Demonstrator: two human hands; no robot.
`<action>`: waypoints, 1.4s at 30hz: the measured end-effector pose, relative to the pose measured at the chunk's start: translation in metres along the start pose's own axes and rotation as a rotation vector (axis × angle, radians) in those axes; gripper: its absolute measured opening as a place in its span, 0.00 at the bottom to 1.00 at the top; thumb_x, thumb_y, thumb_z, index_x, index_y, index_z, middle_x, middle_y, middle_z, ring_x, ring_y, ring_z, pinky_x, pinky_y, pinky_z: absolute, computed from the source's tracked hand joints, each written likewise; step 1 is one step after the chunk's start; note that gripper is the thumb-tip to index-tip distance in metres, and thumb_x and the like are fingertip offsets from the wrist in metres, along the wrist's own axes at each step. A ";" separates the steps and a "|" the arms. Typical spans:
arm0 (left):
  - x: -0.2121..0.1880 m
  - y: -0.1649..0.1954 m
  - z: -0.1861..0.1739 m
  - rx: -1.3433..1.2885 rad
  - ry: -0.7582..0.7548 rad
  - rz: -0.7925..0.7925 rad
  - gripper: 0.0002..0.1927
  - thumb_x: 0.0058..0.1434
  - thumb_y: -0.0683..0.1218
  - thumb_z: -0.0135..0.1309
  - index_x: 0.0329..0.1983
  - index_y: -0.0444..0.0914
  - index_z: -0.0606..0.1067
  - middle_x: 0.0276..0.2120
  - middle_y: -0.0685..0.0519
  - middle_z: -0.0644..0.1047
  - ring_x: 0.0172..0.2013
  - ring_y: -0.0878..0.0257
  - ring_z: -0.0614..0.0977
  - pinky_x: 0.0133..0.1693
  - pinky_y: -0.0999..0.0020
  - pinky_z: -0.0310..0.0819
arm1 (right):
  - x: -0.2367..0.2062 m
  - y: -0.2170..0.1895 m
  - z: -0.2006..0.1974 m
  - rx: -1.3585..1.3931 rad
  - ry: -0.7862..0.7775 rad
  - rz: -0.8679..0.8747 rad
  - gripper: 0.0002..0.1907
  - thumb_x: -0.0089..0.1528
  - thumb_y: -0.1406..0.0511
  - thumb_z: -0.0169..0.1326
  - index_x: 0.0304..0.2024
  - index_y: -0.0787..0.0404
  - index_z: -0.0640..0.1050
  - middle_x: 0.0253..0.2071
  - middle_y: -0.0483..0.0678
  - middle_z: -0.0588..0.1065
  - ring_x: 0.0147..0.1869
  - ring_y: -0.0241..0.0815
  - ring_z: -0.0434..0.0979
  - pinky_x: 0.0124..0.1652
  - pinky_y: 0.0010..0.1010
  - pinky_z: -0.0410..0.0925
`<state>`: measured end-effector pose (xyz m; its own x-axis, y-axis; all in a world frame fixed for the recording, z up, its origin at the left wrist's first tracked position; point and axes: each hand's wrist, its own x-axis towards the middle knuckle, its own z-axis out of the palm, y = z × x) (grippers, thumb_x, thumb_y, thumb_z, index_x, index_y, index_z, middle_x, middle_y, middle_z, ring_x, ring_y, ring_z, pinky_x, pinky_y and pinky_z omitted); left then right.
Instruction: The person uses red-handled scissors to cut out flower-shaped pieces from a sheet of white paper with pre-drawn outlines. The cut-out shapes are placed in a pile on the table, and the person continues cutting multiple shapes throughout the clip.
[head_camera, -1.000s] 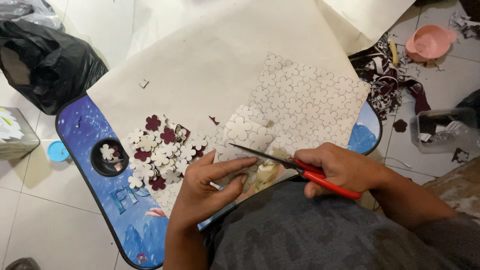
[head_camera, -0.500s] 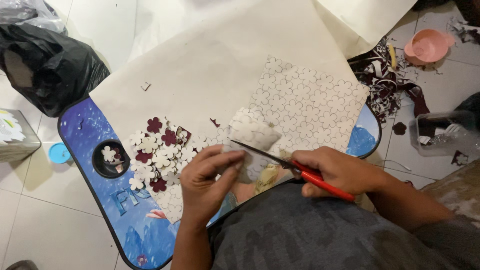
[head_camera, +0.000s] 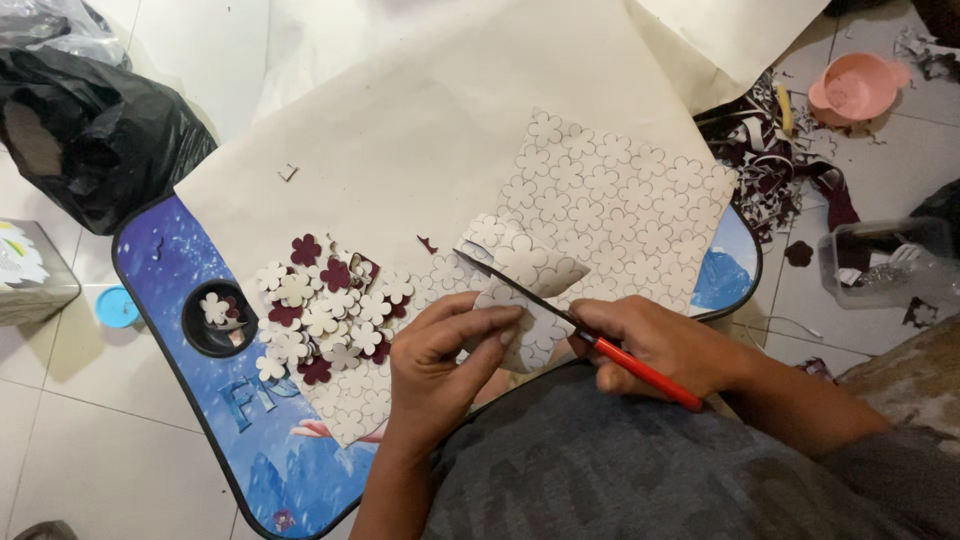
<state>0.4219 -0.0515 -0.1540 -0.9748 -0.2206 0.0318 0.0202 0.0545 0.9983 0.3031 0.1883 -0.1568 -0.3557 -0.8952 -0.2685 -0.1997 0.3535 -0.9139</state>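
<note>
The left hand (head_camera: 440, 365) is pinching a small strip of cream sheet (head_camera: 520, 290) printed with flower outlines, thumb on top and fingers curled beneath. Half a second ago this strip was lying lower, close over the lap; now it is lifted and bent up into an arch above the near edge of the tray, so more of its flower shapes are showing and the blades are getting a cleaner line into it. The right hand (head_camera: 665, 350) is wrapped closed around the red handles of a pair of scissors (head_camera: 580, 335), and has shifted little. The dark blades are pointing up and to the left, running across the strip; whether they are parted cannot be told from here.

Both wrists are coming in from the bottom of the view over a grey shirt, forearms angled toward each other.

Just left of the hands, a heap of cut flowers (head_camera: 320, 310), cream and maroon, is lying on a blue lap tray (head_camera: 200, 370). A larger sheet of outlined flowers (head_camera: 620, 210) is resting beyond the strip, on wide cream paper. Maroon scraps (head_camera: 770, 160) and a pink bowl (head_camera: 855, 88) are sitting on the floor to the right, well apart.
</note>
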 end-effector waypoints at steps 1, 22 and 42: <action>0.000 0.000 0.000 -0.012 -0.003 -0.006 0.12 0.59 0.33 0.60 0.46 0.35 0.84 0.43 0.49 0.82 0.40 0.67 0.86 0.40 0.75 0.84 | 0.000 0.001 0.000 0.008 0.010 0.004 0.46 0.54 0.24 0.37 0.32 0.58 0.72 0.24 0.42 0.68 0.26 0.37 0.69 0.25 0.31 0.63; 0.007 0.011 -0.007 0.062 -0.145 0.013 0.14 0.57 0.34 0.61 0.47 0.37 0.84 0.42 0.49 0.84 0.39 0.67 0.87 0.38 0.76 0.82 | -0.001 0.003 -0.005 -0.050 -0.045 0.054 0.49 0.54 0.24 0.38 0.36 0.61 0.76 0.24 0.45 0.70 0.28 0.41 0.73 0.28 0.34 0.66; 0.013 0.008 -0.017 -0.156 0.258 0.028 0.45 0.64 0.35 0.60 0.80 0.41 0.51 0.47 0.42 0.83 0.43 0.59 0.87 0.44 0.65 0.88 | -0.001 -0.003 -0.011 -0.163 -0.036 0.183 0.45 0.52 0.29 0.46 0.45 0.60 0.75 0.28 0.47 0.74 0.31 0.43 0.76 0.31 0.36 0.69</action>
<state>0.4133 -0.0704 -0.1446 -0.8851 -0.4627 0.0507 0.0997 -0.0821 0.9916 0.2944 0.1912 -0.1507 -0.3673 -0.8205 -0.4381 -0.2807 0.5468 -0.7888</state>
